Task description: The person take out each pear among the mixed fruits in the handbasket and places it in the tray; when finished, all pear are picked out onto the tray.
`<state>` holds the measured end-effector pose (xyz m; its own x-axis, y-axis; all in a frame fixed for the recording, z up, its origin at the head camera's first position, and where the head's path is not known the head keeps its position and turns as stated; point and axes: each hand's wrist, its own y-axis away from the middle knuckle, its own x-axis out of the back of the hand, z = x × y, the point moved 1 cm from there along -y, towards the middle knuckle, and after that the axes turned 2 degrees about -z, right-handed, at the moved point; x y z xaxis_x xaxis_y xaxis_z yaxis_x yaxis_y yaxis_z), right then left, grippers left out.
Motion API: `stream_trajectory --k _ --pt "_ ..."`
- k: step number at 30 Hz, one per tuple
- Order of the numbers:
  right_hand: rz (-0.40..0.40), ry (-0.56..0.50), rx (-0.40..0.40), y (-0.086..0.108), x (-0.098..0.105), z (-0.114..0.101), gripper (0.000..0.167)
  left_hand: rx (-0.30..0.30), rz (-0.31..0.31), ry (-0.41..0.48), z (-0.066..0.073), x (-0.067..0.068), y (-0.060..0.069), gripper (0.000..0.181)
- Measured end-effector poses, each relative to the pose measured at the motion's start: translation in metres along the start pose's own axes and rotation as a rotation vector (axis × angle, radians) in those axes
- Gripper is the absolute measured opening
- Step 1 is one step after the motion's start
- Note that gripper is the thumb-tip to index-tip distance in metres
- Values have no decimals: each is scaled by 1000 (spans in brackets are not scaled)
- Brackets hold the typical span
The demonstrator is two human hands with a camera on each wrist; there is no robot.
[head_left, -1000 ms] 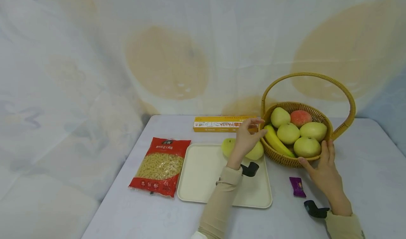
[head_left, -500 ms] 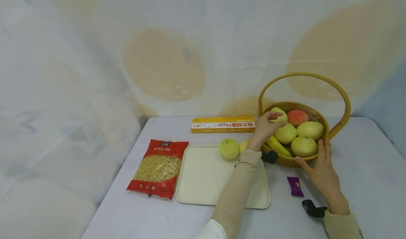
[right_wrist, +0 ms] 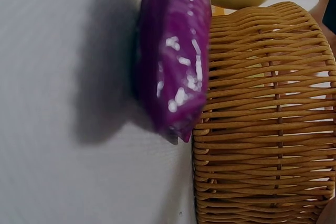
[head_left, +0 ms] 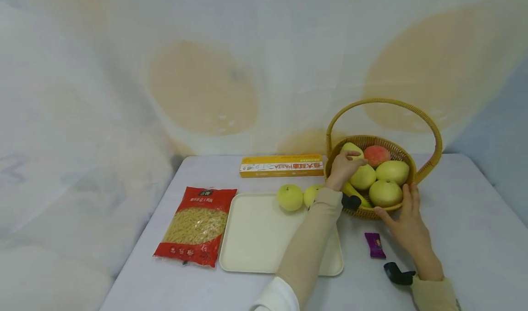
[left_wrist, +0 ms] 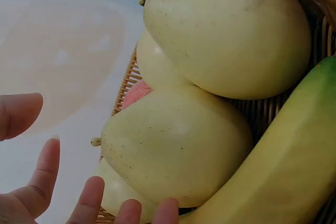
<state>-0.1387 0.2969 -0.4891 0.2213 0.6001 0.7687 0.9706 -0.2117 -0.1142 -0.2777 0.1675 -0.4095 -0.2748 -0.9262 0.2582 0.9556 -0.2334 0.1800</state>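
Observation:
In the head view, the wicker basket [head_left: 363, 214] holds pale green fruit, a red fruit [head_left: 377, 156] and a banana [head_left: 358, 195]. My left hand [head_left: 343, 168] reaches over its left side, beside a pale fruit [head_left: 352, 147]. The left wrist view has that hand's relaxed fingers [left_wrist: 89, 198] near a pale fruit [left_wrist: 178, 145], gripping nothing. My right hand [head_left: 410, 233] rests its spread fingers against the basket's front right side. The right wrist view gives the basket's woven wall [right_wrist: 262, 103], with only slivers of hand at the edge.
Two yellow-green fruits, one of them round [head_left: 290, 197], sit at the cream tray's [head_left: 251, 233] back right. A red pasta bag [head_left: 195, 224] lies left of the tray, an orange-and-white pasta box [head_left: 282, 166] behind it. One purple packet [head_left: 375, 245] lies before the basket.
My left hand has moved right, from above the tray's back right to over the basket's left side. My right hand stays at the basket. The head view has shifted slightly.

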Motion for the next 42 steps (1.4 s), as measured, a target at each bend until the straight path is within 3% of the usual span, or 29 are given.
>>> stream_trajectory --k 3,8,12,16,20,27,35,42 --pt "-7 4 -3 1 -3 0 99 30 -16 -29 -1 -3 -3 23" --pt "-2 7 3 0 -3 1 98 43 -111 -98 -1 -7 -5 29" --pt "11 8 6 0 -2 1 98 81 -157 -40 -2 -13 -9 31" --pt "18 0 14 2 -4 -1 98 120 -107 23 -8 -20 -12 34" --pt "37 -6 30 2 -5 -3 96 120 -45 17 -12 -24 -15 31" --pt "49 -8 41 1 -2 1 96 79 8 44 -9 -24 -13 31" --pt "26 3 36 1 -5 1 96 -21 1 -24 -2 -1 2 34" --pt "28 -25 51 -1 -4 2 94 -119 -1 -15 -1 14 14 33"
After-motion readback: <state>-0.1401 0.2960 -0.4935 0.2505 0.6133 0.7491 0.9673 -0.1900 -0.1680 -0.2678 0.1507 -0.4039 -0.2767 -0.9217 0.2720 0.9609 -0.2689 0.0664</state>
